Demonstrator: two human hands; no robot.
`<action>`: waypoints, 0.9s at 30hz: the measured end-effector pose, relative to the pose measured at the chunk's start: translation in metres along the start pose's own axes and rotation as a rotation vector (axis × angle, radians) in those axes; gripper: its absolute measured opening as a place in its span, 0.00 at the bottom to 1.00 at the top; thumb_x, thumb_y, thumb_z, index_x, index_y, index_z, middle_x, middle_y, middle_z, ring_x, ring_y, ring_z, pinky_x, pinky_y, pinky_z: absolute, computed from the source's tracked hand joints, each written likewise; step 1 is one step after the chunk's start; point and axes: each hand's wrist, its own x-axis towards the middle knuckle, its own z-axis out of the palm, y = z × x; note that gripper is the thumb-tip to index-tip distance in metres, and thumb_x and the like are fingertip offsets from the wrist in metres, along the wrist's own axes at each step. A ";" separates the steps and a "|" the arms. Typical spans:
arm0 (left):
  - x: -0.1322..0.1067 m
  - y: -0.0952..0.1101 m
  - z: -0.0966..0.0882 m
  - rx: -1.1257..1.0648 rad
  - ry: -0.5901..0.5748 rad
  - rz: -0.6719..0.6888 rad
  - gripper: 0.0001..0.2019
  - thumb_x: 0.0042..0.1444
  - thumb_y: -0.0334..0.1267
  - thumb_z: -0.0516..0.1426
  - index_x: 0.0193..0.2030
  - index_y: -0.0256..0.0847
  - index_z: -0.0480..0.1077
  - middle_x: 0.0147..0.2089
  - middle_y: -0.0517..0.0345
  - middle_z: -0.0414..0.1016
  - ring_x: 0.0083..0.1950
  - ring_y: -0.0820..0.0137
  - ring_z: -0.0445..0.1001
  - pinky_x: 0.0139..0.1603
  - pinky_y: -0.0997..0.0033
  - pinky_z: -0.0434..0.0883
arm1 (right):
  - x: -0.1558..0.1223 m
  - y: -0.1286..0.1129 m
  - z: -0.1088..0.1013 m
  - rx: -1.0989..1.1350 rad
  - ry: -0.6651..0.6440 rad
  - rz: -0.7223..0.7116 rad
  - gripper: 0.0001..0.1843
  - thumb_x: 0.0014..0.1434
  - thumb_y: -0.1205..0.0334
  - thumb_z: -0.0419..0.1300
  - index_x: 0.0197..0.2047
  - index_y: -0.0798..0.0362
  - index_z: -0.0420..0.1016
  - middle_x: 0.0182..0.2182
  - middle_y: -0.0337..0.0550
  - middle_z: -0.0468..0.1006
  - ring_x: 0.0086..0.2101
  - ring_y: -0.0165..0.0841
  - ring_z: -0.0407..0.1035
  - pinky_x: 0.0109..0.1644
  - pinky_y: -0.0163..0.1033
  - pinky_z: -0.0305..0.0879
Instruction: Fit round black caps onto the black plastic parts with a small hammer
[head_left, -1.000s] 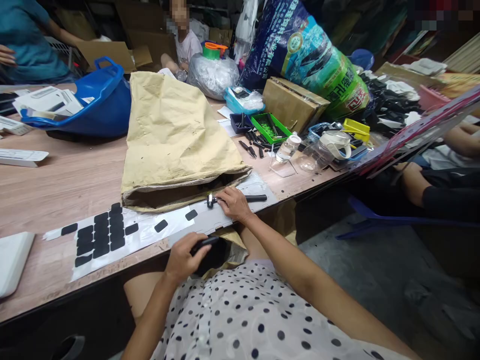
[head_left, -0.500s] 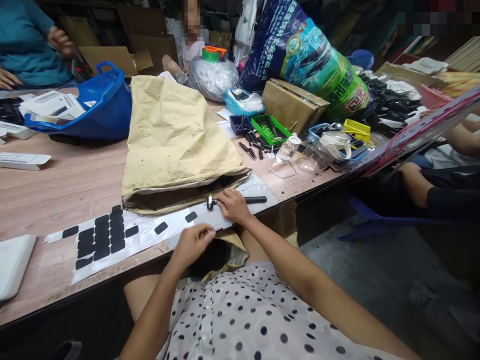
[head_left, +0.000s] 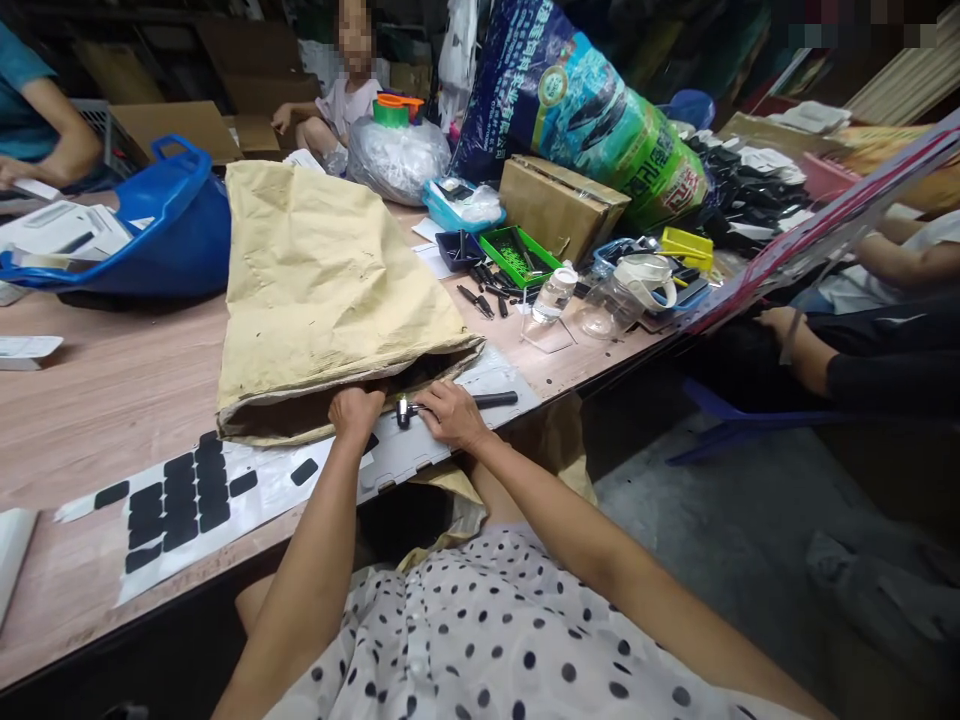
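Note:
My left hand (head_left: 355, 411) reaches to the open mouth of a big tan paper sack (head_left: 322, 290) lying on the wooden table (head_left: 112, 390); its fingers curl down at the sack's edge, and what they hold, if anything, is hidden. My right hand (head_left: 448, 412) rests on a small black-handled hammer (head_left: 480, 400) that lies on a grey plate (head_left: 420, 445) at the table's front edge. A white backing sheet with several black oval pads (head_left: 184, 495) lies to the left of both hands.
A blue plastic basket (head_left: 161, 235) stands at the back left. Behind the sack are a cardboard box (head_left: 559, 205), a green tray (head_left: 517, 255), a water bottle (head_left: 553, 297) and a large printed bag (head_left: 592, 110). Other people sit around the table.
My left hand rose from my lap, where it held a dark object, over the table edge to the sack's mouth. The right hand stayed on the hammer. The view shifted slightly.

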 end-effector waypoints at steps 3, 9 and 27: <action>-0.018 -0.021 -0.015 0.000 0.067 0.076 0.11 0.47 0.45 0.61 0.32 0.40 0.77 0.32 0.45 0.80 0.39 0.50 0.79 0.39 0.58 0.73 | -0.001 0.000 0.000 0.004 0.000 0.004 0.10 0.65 0.63 0.59 0.49 0.48 0.78 0.40 0.46 0.74 0.44 0.41 0.64 0.47 0.43 0.61; -0.061 -0.066 -0.026 -0.157 0.040 0.536 0.09 0.53 0.43 0.59 0.38 0.45 0.77 0.35 0.58 0.79 0.37 0.64 0.73 0.43 0.65 0.71 | -0.001 0.000 -0.001 0.006 0.009 -0.005 0.10 0.65 0.63 0.58 0.48 0.49 0.78 0.40 0.46 0.74 0.44 0.41 0.64 0.47 0.43 0.61; -0.065 -0.086 -0.006 -0.273 -0.014 0.591 0.09 0.54 0.40 0.62 0.41 0.46 0.80 0.37 0.57 0.75 0.42 0.61 0.73 0.46 0.61 0.72 | -0.008 -0.007 -0.014 0.144 0.148 -0.002 0.12 0.69 0.63 0.55 0.51 0.46 0.78 0.40 0.45 0.75 0.43 0.37 0.69 0.48 0.40 0.67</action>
